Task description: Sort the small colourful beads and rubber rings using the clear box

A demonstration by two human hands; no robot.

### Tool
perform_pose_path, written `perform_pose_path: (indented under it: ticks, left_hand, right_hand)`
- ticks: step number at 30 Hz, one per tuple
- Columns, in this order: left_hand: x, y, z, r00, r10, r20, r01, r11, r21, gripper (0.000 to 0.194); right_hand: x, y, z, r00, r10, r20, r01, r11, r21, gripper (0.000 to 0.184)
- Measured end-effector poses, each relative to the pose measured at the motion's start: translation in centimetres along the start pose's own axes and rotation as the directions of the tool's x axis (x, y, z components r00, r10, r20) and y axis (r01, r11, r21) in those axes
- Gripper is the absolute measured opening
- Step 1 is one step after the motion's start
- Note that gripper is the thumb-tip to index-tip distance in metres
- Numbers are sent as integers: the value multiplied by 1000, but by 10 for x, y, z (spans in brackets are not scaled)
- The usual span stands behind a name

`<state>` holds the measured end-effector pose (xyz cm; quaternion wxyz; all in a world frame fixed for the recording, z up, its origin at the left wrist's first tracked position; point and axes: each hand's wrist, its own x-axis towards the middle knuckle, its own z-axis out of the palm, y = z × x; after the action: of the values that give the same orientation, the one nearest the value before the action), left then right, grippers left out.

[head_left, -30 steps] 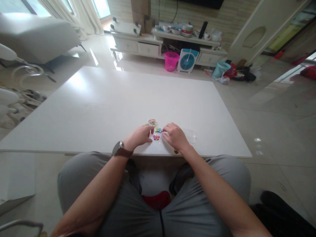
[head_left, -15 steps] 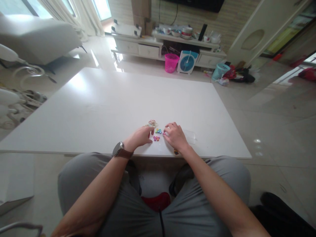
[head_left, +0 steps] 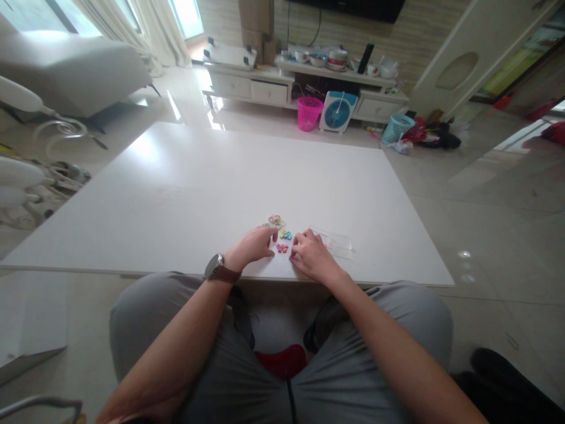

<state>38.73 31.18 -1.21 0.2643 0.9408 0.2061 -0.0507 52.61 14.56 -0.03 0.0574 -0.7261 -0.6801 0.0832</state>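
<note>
My left hand (head_left: 253, 246) rests on the white table (head_left: 185, 194) near its front edge, fingers curled, with a brown-strapped watch (head_left: 217, 268) on the wrist. My right hand (head_left: 312, 257) lies just right of it, fingers bent down onto the table top, apparently pinching something too small to make out. Between the two hands lie small coloured pieces: a pink one (head_left: 282, 248) and a blue-green one (head_left: 285, 235). A little pile of thin coloured rings (head_left: 275, 221) sits just beyond my left fingertips. A clear plastic bag (head_left: 338, 242) lies flat to the right of my right hand.
My grey-trousered knees (head_left: 397, 330) press against the table's front edge. Beyond the table are a glossy tiled floor, a low white cabinet (head_left: 265, 88) with dishes, a pink basket (head_left: 308, 112), a blue fan (head_left: 338, 111) and a teal basket (head_left: 397, 126). A grey sofa (head_left: 75, 70) stands at left.
My right hand has slid a little nearer to me and to the left, closer to the pink piece. The left hand has barely moved. The view has shifted slightly.
</note>
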Motion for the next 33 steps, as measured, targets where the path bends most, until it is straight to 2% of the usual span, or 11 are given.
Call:
perform_pose_path:
  ticks: [5, 10, 15, 19, 23, 28, 33]
  left_hand:
    - [-3, 4, -4, 1000, 6, 7, -6, 1000, 6, 24]
    - [-4, 6, -6, 1000, 22, 16, -23, 1000, 8, 22]
    - [-1, 9, -2, 998, 60, -3, -60, 998, 22, 31]
    - [1, 12, 3, 996, 91, -14, -91, 995, 50, 32]
    - [2, 14, 9, 995, 104, 5, -104, 992, 64, 26]
    - [3, 16, 11, 995, 102, -7, -101, 991, 89, 16]
    - [3, 17, 11, 994, 102, -33, -99, 991, 94, 3]
  right_hand:
    - [1, -8, 3, 995, -97, -8, 97, 995, 19, 17]
    - [2, -5, 3, 991, -121, -52, 123, 992, 37, 15]
    - [0, 9, -7, 993, -13, -120, 16, 1000, 24, 11]
    - [-1, 26, -17, 971, 102, -217, -99, 995, 25, 8]
    - [-3, 33, -21, 954, 137, -266, -136, 990, 24, 7]
    - [-4, 34, -23, 953, 153, -261, -153, 988, 21, 8]
    - [-7, 45, -30, 941, 212, -264, -211, 977, 33, 9]
